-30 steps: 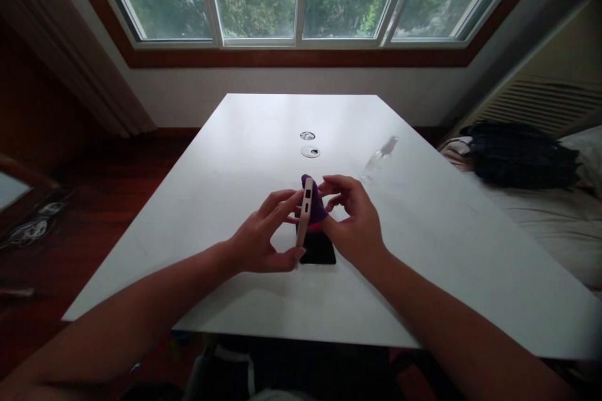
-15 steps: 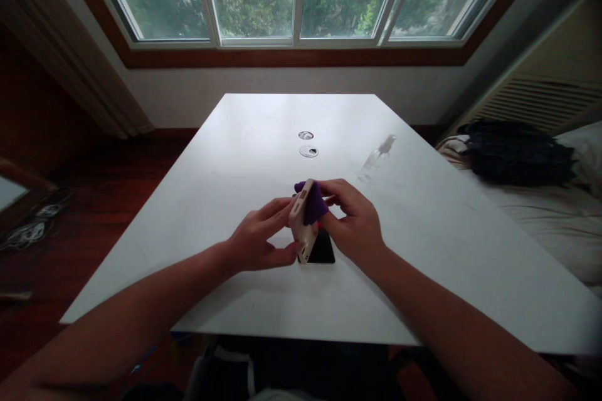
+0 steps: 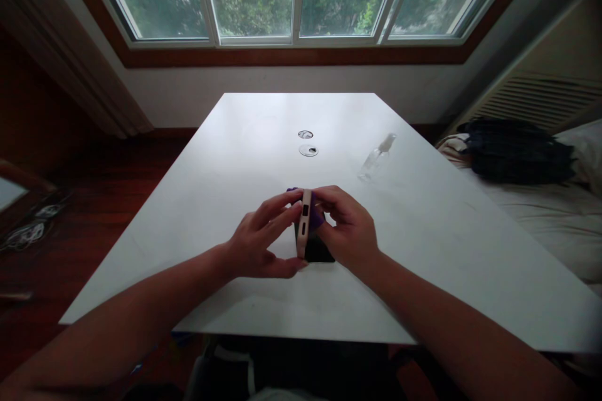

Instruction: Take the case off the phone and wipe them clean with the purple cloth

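Note:
My left hand is closed around a pale beige power bank, with fingers at its far end and the thumb at its near end. The power bank stands on edge, its narrow side with two ports facing up. A purple cloth is pinched in my right hand and pressed against the power bank's right face. Part of the cloth also shows past the far end. Below lies a flat black object with a glossy surface, like a phone, partly hidden by the power bank and my hands.
On the white table, a clear spray bottle lies at the right. Two round cable-hole fittings, one of them a grommet, sit in the tabletop farther back. A dark bag rests on the bed at the right.
The power bank has turned and tipped upright, so its port side now faces me more squarely. Both hands have shifted slightly, with the cloth still against its right face.

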A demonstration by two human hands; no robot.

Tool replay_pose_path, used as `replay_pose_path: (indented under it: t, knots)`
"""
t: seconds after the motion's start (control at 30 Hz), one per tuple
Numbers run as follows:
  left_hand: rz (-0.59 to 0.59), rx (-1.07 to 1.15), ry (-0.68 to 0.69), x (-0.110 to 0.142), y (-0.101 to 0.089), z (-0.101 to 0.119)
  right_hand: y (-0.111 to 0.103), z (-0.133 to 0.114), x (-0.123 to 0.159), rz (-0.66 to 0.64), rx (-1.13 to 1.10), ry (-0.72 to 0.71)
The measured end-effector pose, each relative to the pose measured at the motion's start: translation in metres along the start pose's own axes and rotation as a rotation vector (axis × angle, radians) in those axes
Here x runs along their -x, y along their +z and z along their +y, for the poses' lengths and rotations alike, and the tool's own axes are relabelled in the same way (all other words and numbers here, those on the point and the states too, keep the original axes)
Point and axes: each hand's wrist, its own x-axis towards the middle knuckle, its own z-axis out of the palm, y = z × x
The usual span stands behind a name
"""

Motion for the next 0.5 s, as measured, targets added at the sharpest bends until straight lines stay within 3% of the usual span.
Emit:
replay_pose_path:
  t: [0.27,0.5]
  knots:
    - [-0.049,0.074,-0.036,0.0004,-0.0031,-0.0024,0.0031,-0.0006,0.0053,-0.006,-0.093,-0.085]
    - [-0.046,0.061,-0.021,0.0041,-0.0035,-0.0010,0.0067,-0.0053,0.0067,-0.035,-0.049,-0.143]
